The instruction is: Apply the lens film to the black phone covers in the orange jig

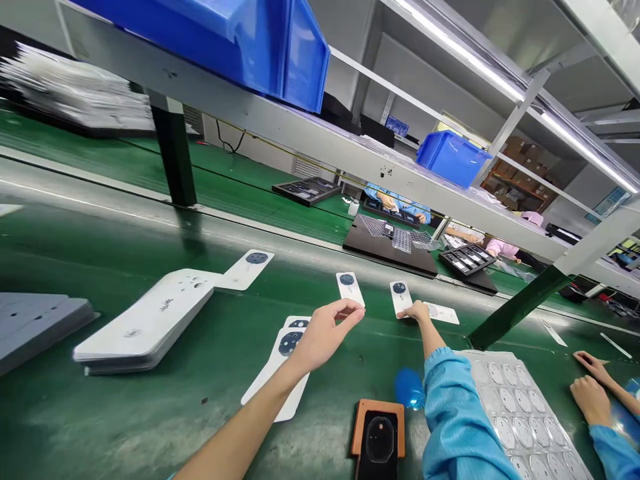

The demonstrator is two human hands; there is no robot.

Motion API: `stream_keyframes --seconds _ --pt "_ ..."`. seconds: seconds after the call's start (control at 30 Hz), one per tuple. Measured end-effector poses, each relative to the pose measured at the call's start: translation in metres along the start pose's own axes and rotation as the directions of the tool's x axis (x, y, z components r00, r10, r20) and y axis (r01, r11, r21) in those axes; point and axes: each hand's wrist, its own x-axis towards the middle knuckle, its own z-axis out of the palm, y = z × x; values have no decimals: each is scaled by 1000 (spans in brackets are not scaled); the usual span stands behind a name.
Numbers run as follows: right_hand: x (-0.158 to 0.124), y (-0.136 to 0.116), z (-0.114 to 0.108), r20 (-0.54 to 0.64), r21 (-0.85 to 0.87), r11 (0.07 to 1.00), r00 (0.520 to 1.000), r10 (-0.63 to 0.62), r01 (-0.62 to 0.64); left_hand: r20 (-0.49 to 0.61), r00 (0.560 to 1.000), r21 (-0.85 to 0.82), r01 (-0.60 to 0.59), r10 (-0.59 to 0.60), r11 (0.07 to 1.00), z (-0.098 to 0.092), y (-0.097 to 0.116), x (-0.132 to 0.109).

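My left hand (325, 333) reaches forward over the green belt, its fingers pinched on the near end of a small white card with a dark round patch (349, 287). My right hand (417, 312), on a blue-sleeved arm, presses down on the near corner of a second such card (400, 295). Under my left wrist lie two longer white cards with dark round patches (287, 347). An orange-framed black fixture (379, 433) sits close to me between my arms.
A stack of white sheets (150, 320) lies at left, with one card (250, 268) past it. A clear tray of round parts (520, 413) sits at right, beside another person's hands (593, 393). Black trays (390, 241) and other workers are across the belt; blue bins (450, 157) stand on the shelf overhead.
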Motion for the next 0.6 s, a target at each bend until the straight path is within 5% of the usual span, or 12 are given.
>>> stream_keyframes --seconds 0.1,0.2,0.27,0.37,0.43,0.5,0.6 --pt "-31 0 -16 -159 -40 977 964 -212 208 -21 993 237 -106 114 966 4 -13 1" --pt "-84 0 -27 -254 -103 879 842 -475 465 -47 946 531 -248 320 810 16 -30 2" --pt "-130 5 -29 -252 -136 781 741 -622 609 43 922 620 -327 386 713 28 -37 1" --pt "-192 26 -35 -362 -215 581 488 -794 785 333 893 453 -434 303 779 47 -36 -7" --pt "-212 53 -43 -525 -222 590 414 -743 777 419 876 299 -381 239 875 56 -29 -12" --pt "-216 91 -50 -627 -143 737 516 -583 660 347 927 244 -235 142 941 59 -24 -14" --pt "-210 159 -50 -456 -29 936 828 -326 352 166 985 182 20 -51 983 56 -23 -9"
